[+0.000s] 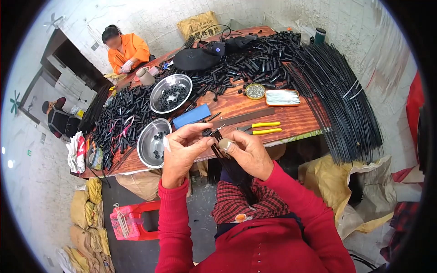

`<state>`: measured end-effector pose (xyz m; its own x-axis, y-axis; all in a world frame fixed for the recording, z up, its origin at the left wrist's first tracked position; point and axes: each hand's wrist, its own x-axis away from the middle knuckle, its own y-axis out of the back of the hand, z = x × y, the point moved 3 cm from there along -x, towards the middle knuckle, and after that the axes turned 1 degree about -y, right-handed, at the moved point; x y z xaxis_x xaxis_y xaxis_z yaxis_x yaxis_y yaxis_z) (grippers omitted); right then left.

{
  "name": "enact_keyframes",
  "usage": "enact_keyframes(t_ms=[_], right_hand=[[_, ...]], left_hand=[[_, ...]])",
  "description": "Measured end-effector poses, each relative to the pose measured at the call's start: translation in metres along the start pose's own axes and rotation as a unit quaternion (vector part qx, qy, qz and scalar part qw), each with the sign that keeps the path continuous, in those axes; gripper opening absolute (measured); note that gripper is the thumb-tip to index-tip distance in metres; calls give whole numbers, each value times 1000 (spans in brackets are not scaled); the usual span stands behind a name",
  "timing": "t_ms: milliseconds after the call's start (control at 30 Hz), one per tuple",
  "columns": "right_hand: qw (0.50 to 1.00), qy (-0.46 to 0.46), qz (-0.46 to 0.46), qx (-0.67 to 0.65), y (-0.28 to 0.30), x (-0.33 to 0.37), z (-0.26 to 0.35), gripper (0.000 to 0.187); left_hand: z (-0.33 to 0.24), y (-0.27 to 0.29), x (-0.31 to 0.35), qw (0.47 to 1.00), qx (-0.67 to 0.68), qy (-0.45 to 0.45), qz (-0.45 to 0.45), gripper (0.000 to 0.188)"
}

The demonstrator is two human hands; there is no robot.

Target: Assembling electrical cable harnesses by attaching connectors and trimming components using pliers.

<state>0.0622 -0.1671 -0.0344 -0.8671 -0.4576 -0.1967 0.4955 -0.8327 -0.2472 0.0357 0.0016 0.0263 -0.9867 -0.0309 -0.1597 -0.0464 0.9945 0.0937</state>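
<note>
My left hand is closed, thumb and fingers pinching a small round black cap-like part. Close against it, my right hand is closed around the upper ends of several thin black rods, which hang down over my lap. A thin light-coloured pin or wire sticks up between the two hands; which hand holds it is unclear. Tape wraps my right thumb and a spot on my left hand. Just beyond the hands lie yellow-handled pliers, a dark flat bar and a blue block.
Two metal bowls with small black rings stand left on the wooden table. Piles of black tubes, a tin of small parts, a tray of pins and long black rods surround them. A person in orange works at the far left.
</note>
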Motion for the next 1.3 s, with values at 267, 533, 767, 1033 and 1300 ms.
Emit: enact_keyframes(t_ms=[267,533,767,1033,1300], right_hand=[[943,135,3,305,-2,-3,27,10],[945,139,52,293,7,-18,20,17],[951,108,67,282,13,-22,14,15],[966,9,56,253,10,-21,10,23],[957,24,-5,288,1,-14,13,23]], left_hand=[[19,6,1,995,96,-1,-29,35],[28,1,-5,991,129,-21,-39,34],[36,2,-8,984,170,-41,-19,36],[29,-1,-6,985,161,-57,36,41],[12,-13,7,997,65,-32,-14,43]])
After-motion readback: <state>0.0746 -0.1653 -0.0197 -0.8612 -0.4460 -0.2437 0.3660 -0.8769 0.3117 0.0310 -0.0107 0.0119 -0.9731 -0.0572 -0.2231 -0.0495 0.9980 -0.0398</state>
